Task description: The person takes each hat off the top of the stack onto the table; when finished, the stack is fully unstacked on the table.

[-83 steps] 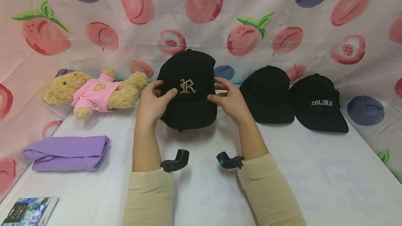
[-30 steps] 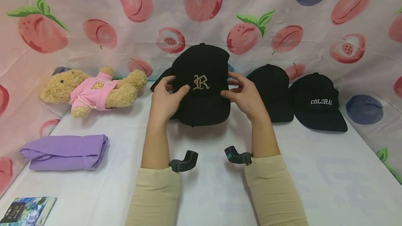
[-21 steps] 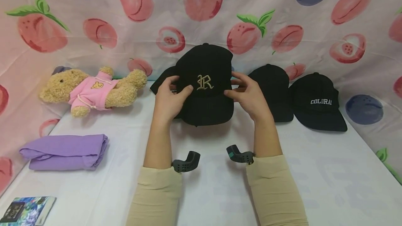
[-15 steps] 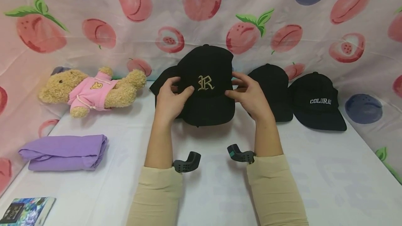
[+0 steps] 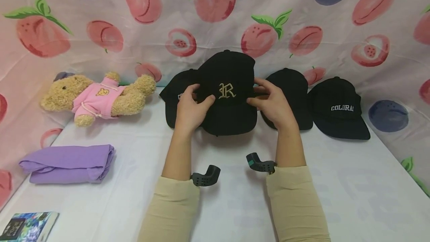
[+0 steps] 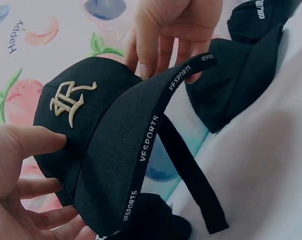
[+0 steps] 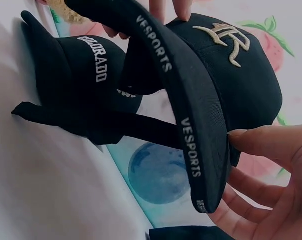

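Note:
A black baseball cap (image 5: 230, 72) with a gold embroidered R is held up above the table, brim toward me. My left hand (image 5: 190, 112) pinches one side of it, thumb on the front. On the other side my right hand (image 5: 274, 104) grips it, thumb near where brim and crown meet. White VESPORTS lettering runs along the edge of the brim (image 6: 123, 135), and a loose black strap (image 6: 193, 175) hangs below. A second black cap (image 5: 172, 102), lettered COLORADO in the right wrist view, sits behind my left hand, partly hidden.
Right of the held cap stand a plain black cap (image 5: 295, 102) and a black cap with white letters (image 5: 339, 113). At left lie a teddy bear (image 5: 100, 98) in pink, a folded purple cloth (image 5: 70, 164) and a book (image 5: 30, 227). Fruit-print fabric (image 5: 215, 36) hangs behind the table.
Both hands have carried the R cap to the right and, lately, slightly down. The lettered cap behind, hidden at first, now shows at its left; the plain cap at right is more covered.

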Available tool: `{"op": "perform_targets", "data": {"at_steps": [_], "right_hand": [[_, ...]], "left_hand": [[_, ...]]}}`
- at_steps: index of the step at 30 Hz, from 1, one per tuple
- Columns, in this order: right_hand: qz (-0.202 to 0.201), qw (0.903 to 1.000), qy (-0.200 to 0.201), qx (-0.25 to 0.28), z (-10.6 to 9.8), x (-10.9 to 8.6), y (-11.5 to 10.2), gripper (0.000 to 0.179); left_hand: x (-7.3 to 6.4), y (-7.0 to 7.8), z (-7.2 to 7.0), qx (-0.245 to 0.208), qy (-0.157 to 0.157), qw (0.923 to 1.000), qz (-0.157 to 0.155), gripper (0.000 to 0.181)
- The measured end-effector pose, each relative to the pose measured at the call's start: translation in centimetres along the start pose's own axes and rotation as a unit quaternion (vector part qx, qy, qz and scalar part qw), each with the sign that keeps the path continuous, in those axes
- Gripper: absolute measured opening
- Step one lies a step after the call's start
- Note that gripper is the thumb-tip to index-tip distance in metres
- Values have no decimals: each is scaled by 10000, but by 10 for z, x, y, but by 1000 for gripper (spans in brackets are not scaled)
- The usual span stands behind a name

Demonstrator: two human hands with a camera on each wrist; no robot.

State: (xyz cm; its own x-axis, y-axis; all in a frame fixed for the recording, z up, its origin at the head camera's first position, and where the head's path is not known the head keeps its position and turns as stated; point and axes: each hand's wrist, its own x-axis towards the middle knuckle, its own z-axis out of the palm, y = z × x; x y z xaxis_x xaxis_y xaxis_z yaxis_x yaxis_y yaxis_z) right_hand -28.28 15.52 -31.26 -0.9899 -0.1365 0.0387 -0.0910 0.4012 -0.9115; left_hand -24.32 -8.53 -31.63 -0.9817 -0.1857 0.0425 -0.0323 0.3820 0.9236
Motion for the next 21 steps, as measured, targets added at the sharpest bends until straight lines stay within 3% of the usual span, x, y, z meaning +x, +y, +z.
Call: {"op": "perform_targets", "data": {"at_steps": [11, 21], "right_hand": [[111, 9997, 72, -193, -11, -1, 11, 69], [281, 9982, 197, -482, -22, 0, 24, 69]], "left_hand": [[4, -9, 19, -99, -233, 9997, -15, 64], [6, -17, 40, -741, -768, 9943, -69, 70]]}}
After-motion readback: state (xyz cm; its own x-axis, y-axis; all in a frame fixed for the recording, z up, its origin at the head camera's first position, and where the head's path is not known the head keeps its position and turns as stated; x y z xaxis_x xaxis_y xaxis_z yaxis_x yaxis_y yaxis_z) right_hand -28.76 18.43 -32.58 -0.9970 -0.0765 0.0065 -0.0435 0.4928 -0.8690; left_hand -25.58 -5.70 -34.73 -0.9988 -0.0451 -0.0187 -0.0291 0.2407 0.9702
